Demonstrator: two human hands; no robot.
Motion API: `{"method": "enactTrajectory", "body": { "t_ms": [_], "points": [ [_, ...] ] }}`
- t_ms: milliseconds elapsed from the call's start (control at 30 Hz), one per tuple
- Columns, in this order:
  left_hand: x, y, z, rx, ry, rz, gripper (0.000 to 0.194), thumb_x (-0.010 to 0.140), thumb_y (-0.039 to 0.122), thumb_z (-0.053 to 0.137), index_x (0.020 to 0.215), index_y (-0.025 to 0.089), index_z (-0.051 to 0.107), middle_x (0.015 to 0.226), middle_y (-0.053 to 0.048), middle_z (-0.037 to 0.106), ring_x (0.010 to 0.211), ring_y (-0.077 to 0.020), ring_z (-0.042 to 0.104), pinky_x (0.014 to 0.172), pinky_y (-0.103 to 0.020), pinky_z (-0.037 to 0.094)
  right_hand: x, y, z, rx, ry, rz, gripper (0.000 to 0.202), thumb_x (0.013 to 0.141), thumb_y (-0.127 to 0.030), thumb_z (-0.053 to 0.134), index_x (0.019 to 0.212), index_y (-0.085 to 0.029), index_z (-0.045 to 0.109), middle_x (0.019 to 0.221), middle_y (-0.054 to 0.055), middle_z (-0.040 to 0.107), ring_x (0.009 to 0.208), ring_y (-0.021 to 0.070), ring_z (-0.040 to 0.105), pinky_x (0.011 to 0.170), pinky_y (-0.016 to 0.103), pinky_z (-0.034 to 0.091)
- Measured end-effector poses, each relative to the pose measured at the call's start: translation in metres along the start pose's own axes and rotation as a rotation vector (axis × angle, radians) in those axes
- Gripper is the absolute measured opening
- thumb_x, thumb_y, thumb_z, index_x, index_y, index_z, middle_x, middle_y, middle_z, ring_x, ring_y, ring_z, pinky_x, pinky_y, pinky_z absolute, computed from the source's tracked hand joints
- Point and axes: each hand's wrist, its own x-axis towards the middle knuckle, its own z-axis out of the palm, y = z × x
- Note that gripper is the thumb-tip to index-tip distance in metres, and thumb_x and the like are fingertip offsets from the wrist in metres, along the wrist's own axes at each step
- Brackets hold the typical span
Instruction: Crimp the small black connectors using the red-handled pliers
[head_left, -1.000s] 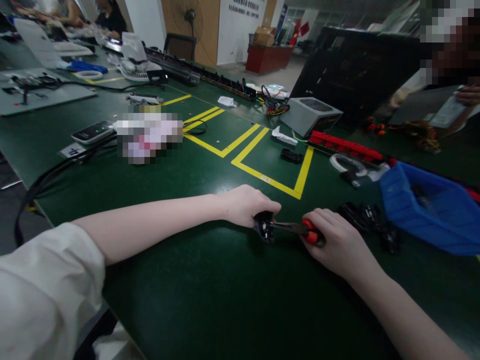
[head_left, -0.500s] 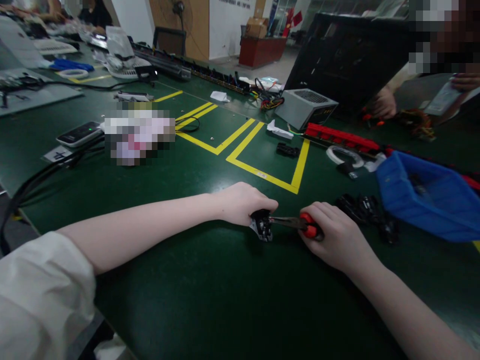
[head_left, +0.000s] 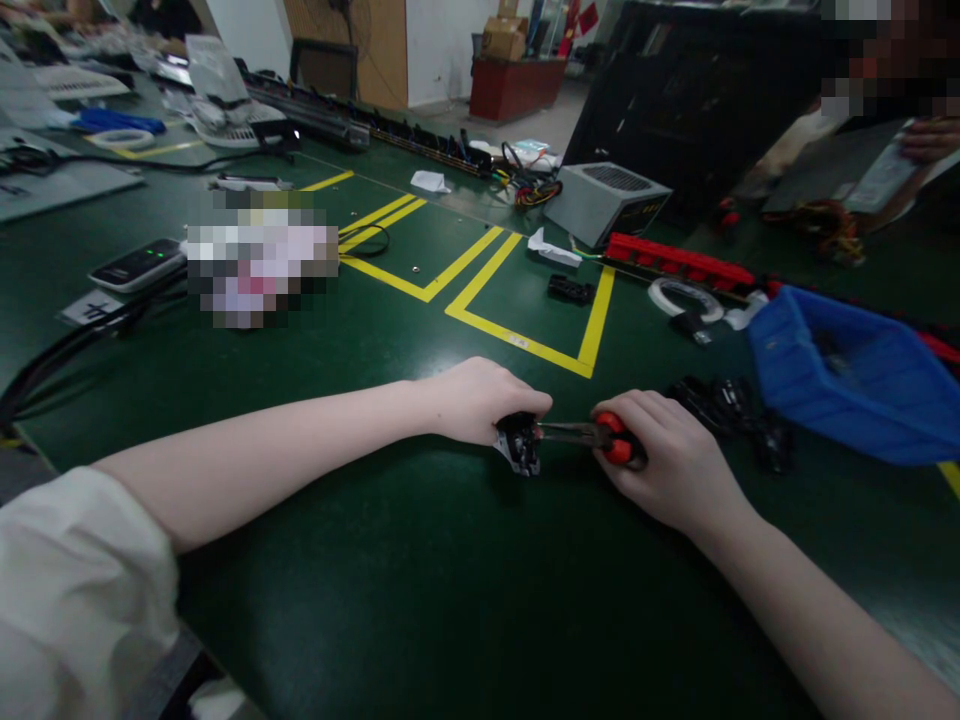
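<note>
My left hand [head_left: 484, 402] is closed round a small black part [head_left: 520, 445] with a shiny, clear edge, held above the green table [head_left: 420, 580]. My right hand [head_left: 664, 455] grips red-handled pliers [head_left: 581, 434], whose jaws point left and meet the right side of the black part. Whether the jaws pinch it is too small to tell. Beyond the hands, another black part [head_left: 571, 290] lies inside a yellow taped outline [head_left: 525, 345]. Several black pieces [head_left: 735, 410] lie just right of my right hand.
A blue bin [head_left: 847, 400] stands at the right, near a white ring [head_left: 684, 300] and a red strip [head_left: 679, 262]. Behind are a grey metal box [head_left: 606, 205] and a large black panel [head_left: 697, 110]. Cables and a device [head_left: 139, 264] lie left. A person's hand shows at the upper right.
The view has shifted slightly, so most things sit a little higher and further left. Both hands keep their holds. The person's hand beside the black panel has moved and is blurred.
</note>
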Motion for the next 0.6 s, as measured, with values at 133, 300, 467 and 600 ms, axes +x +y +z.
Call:
{"method": "enactTrajectory", "body": {
  "t_ms": [133, 300, 467, 600],
  "points": [
    [0.0011, 0.0009, -0.0009, 0.034, -0.027, 0.01, 0.008, 0.083, 0.023, 0.061, 0.09, 0.021, 0.057, 0.081, 0.0, 0.068, 0.07, -0.0168, 0.062, 0.057, -0.028, 0.031, -0.0005, -0.001, -0.0005, -0.033, -0.009, -0.025, 0.02, 0.081, -0.019, 0.057, 0.101, -0.019, 0.058, 0.096, 0.01, 0.066, 0.088, 0.0258, 0.061, 0.074, 0.039, 0.048],
    [0.0019, 0.0013, -0.0006, 0.082, -0.036, 0.038, 0.009, 0.084, 0.02, 0.06, 0.091, 0.021, 0.055, 0.085, -0.001, 0.069, 0.069, -0.0167, 0.062, 0.058, -0.029, 0.031, -0.0007, -0.0037, -0.0015, -0.072, -0.012, -0.026, 0.023, 0.08, -0.018, 0.056, 0.103, -0.018, 0.06, 0.097, 0.012, 0.067, 0.089, 0.0272, 0.061, 0.075, 0.041, 0.049],
    [0.0011, 0.001, -0.0002, 0.088, -0.034, 0.044, 0.013, 0.082, 0.019, 0.062, 0.092, 0.021, 0.055, 0.086, -0.001, 0.069, 0.068, -0.017, 0.062, 0.058, -0.029, 0.032, -0.0008, -0.0052, -0.0025, -0.075, -0.025, -0.028, 0.024, 0.079, -0.017, 0.054, 0.102, -0.016, 0.062, 0.094, 0.013, 0.067, 0.085, 0.0272, 0.06, 0.071, 0.041, 0.048],
    [0.001, 0.0002, 0.0009, 0.074, -0.024, 0.033, 0.009, 0.084, 0.022, 0.061, 0.091, 0.021, 0.055, 0.085, -0.001, 0.069, 0.067, -0.0159, 0.061, 0.058, -0.029, 0.032, -0.0004, -0.0052, -0.0037, -0.067, -0.043, -0.033, 0.021, 0.078, -0.016, 0.055, 0.097, -0.017, 0.062, 0.089, 0.011, 0.065, 0.081, 0.0249, 0.058, 0.069, 0.038, 0.047]
  ]
}}
